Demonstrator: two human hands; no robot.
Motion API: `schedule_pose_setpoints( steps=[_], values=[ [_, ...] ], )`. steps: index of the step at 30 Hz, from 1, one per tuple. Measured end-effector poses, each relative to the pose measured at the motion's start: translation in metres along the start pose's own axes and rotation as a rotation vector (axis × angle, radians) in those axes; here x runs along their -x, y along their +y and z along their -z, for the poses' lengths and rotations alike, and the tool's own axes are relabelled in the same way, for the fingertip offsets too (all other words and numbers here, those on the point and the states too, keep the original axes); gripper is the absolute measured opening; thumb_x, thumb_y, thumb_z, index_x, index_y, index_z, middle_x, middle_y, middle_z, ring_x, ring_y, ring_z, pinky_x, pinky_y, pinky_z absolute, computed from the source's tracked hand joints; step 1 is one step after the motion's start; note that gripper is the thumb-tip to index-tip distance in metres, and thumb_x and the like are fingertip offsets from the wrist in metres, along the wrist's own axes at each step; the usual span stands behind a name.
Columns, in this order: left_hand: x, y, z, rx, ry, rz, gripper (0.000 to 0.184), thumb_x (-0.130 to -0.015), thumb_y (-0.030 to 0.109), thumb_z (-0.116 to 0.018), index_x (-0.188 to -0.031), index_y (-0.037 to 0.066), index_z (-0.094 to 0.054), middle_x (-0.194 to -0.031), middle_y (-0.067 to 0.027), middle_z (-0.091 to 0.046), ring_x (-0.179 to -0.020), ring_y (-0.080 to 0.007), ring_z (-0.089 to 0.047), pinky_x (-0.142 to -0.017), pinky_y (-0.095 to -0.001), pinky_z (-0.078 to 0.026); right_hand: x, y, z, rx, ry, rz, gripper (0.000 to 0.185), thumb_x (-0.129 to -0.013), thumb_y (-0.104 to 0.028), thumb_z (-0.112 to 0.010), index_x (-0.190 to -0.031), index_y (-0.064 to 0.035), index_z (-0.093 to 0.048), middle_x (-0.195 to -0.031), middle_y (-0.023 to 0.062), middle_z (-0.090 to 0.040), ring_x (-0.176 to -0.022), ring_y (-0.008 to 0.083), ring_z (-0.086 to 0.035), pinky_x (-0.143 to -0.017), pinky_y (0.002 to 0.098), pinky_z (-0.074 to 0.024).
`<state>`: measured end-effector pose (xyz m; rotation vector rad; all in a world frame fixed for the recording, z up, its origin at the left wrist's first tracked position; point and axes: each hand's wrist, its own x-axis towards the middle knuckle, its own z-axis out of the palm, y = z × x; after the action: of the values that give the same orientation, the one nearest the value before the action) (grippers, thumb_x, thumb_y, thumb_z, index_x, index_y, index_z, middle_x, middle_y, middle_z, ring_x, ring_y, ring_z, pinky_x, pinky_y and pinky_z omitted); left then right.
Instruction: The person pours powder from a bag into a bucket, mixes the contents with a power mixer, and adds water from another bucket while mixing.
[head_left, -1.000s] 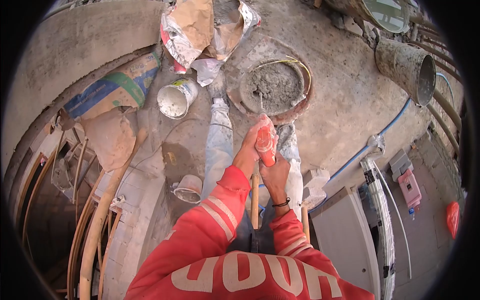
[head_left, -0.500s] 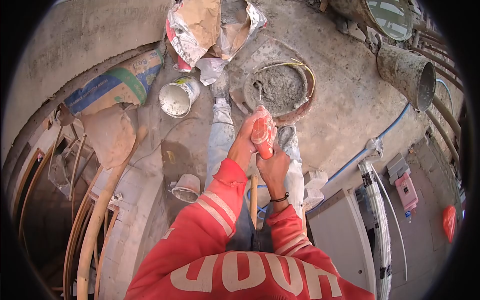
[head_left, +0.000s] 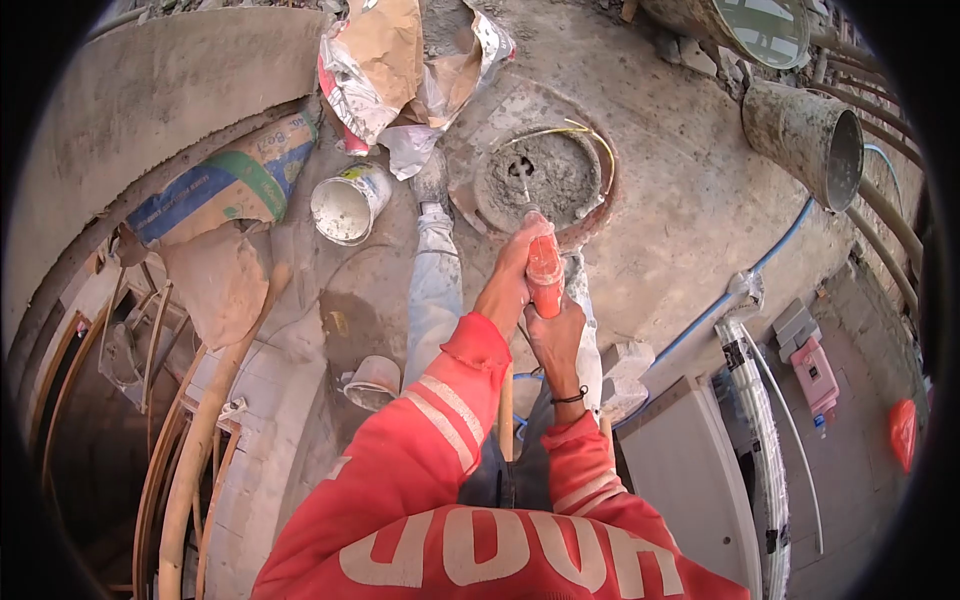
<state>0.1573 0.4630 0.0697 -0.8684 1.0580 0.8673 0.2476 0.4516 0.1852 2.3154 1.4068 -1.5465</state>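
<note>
Both hands hold an orange-red power drill point(head_left: 545, 266) caked with pale dust. My left hand point(head_left: 512, 262) wraps the front of its body. Farther back, my right hand point(head_left: 558, 334) grips the rear end. A thin mixing rod point(head_left: 527, 192) runs from the drill into wet grey mortar point(head_left: 563, 178). Where the rod enters, dark gaps show in the mortar; the rod's lower end is partly hidden. The mortar fills a round tub point(head_left: 484, 200) between my feet, with a pale yellowish strip along its far right rim.
A white bucket point(head_left: 343, 212) stands left of my leg, near a torn paper sack point(head_left: 375, 70). A printed cement bag point(head_left: 230, 180) leans at the left. On the right lie a mortar-crusted drum point(head_left: 795, 135), a blue hose point(head_left: 690, 328) and a pink case point(head_left: 815, 375).
The drill and both hands have shifted a little right relative to the tub. Dark gaps around the rod in the mortar show more clearly. The view has shifted slightly.
</note>
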Motion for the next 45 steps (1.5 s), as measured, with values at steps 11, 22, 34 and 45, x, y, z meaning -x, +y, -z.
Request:
schedule_pose_setpoints(
  steps=[11,22,34,45],
  values=[
    [0.012,-0.006,0.003,0.067,-0.067,0.093,0.022,-0.087,0.027,-0.075,-0.092,0.009,-0.063,-0.082,-0.0087,-0.067,-0.069,-0.0272,-0.067,-0.06,-0.041,-0.06,0.003,0.012,0.004,0.099,0.013,-0.049,0.03,-0.075,-0.02,-0.078,-0.097,0.0005,-0.074,-0.082,0.0263,-0.072,-0.079,0.0449,-0.071,-0.075,0.0492,-0.0538],
    [0.007,-0.025,0.008,0.09,-0.009,-0.005,0.016,-0.09,0.023,-0.073,-0.093,0.011,-0.063,-0.079,-0.0032,-0.065,-0.067,-0.0192,-0.064,-0.069,-0.0382,-0.06,0.012,0.017,0.005,0.028,-0.005,-0.073,0.028,-0.076,-0.016,-0.075,-0.096,0.0031,-0.074,-0.083,0.0266,-0.073,-0.081,0.043,-0.073,-0.076,0.0468,-0.055],
    [-0.005,-0.036,0.038,0.042,-0.046,0.041,0.047,-0.083,0.034,-0.08,-0.119,0.014,-0.056,-0.102,-0.01,-0.06,-0.082,-0.0356,-0.068,-0.06,-0.0489,-0.058,0.018,0.021,0.002,0.05,-0.033,-0.075,0.03,-0.077,-0.016,-0.076,-0.1,0.0026,-0.073,-0.083,0.026,-0.073,-0.08,0.0418,-0.073,-0.075,0.046,-0.0552],
    [0.004,-0.038,0.04,0.052,-0.019,0.087,0.031,-0.086,0.034,-0.077,-0.101,0.013,-0.061,-0.085,-0.0069,-0.062,-0.073,-0.0281,-0.066,-0.059,-0.0447,-0.058,0.025,0.029,-0.001,0.026,-0.038,-0.084,0.029,-0.077,-0.018,-0.076,-0.098,0.0022,-0.073,-0.082,0.0257,-0.073,-0.078,0.0411,-0.073,-0.072,0.0461,-0.0544]
  ],
)
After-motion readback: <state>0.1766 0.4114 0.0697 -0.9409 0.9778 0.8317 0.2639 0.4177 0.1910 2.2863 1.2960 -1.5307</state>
